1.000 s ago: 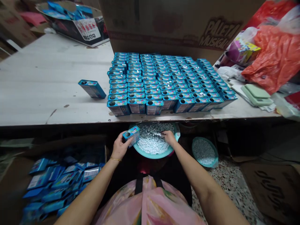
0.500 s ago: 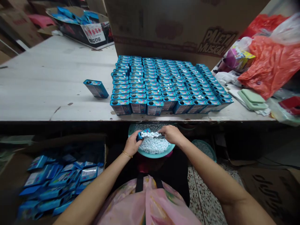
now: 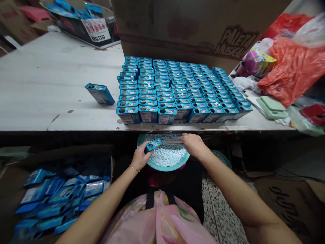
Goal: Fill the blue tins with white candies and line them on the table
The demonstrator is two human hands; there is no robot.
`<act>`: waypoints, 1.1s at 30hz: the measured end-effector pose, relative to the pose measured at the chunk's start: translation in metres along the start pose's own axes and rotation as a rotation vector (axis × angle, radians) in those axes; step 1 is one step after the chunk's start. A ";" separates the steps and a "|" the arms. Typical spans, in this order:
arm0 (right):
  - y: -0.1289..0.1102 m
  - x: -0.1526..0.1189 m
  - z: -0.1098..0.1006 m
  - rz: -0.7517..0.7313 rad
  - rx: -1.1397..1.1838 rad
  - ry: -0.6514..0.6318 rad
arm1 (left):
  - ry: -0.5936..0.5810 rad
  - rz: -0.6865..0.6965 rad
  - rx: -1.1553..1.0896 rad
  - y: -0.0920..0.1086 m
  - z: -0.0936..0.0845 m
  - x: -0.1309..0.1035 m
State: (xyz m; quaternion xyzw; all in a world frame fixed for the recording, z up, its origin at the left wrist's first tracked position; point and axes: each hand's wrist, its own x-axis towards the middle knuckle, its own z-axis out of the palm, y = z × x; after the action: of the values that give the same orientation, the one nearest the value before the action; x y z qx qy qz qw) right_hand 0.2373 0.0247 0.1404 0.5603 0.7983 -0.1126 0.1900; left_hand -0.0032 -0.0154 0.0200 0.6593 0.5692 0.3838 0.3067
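My left hand (image 3: 141, 156) is closed around a small blue candy box (image 3: 153, 144), tilted, with a dark round hole in its printed top. In my right hand (image 3: 194, 143) is the end of a narrow, see-through scoop (image 3: 172, 142), pointing left toward the box. No candies show on the scoop now. Under both hands sits a turquoise basin (image 3: 162, 168) filled with small white candies (image 3: 166, 157). My fingertips on the scoop are partly hidden by the back of my hand.
Rows of upright blue boxes (image 3: 166, 116) stand on the white table (image 3: 50, 101), with one box (image 3: 100, 94) apart at left. Behind is a large carton (image 3: 177, 30). A carton of blue boxes (image 3: 63, 193) lies lower left. Red bags (image 3: 291, 67) and a pale green scale (image 3: 271, 106) are right.
The white candies heaped on the scoop and over the box top are gone from there. My right hand has drawn the scoop slightly right, away from the box; my left hand shifted slightly left.
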 end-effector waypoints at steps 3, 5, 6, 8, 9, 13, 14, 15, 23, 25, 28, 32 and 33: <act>0.011 0.018 0.051 0.096 0.203 0.023 | 0.025 -0.018 -0.063 0.001 -0.010 -0.004; -0.002 0.034 0.083 0.088 0.255 0.008 | 0.049 -0.043 -0.082 0.001 -0.016 -0.007; -0.013 0.043 0.096 0.081 0.287 0.013 | 0.064 -0.058 -0.084 0.002 -0.019 -0.008; -0.034 0.058 0.115 0.064 0.399 0.043 | 0.095 -0.091 -0.073 0.002 -0.025 -0.010; -0.041 0.063 0.121 0.057 0.467 0.062 | 0.110 -0.106 -0.066 0.002 -0.028 -0.011; -0.042 0.071 0.126 0.017 0.623 0.113 | 0.147 -0.147 -0.047 0.000 -0.038 -0.013; -0.036 0.068 0.125 0.007 0.638 0.121 | 0.153 -0.152 -0.044 0.000 -0.040 -0.013; -0.029 0.065 0.123 0.000 0.650 0.129 | 0.159 -0.154 -0.039 0.000 -0.040 -0.013; 0.005 0.017 0.062 -0.126 0.594 0.243 | 0.070 -0.050 0.030 0.003 -0.015 -0.007; -0.003 0.006 0.041 -0.144 0.468 0.260 | 0.037 -0.017 0.080 0.004 -0.006 -0.006; -0.019 -0.005 0.018 -0.136 0.273 0.227 | -0.002 0.010 0.148 0.005 0.004 -0.004; -0.028 -0.010 0.006 -0.117 0.170 0.175 | -0.006 0.038 0.184 0.008 0.007 -0.004; -0.027 -0.010 0.006 -0.109 0.175 0.165 | -0.001 0.042 0.185 0.008 0.006 -0.003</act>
State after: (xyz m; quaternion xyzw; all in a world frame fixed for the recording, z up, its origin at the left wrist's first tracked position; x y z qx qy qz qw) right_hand 0.2164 0.0043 0.1390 0.5380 0.8275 -0.1454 0.0679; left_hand 0.0064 -0.0200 0.0232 0.6968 0.5882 0.3355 0.2365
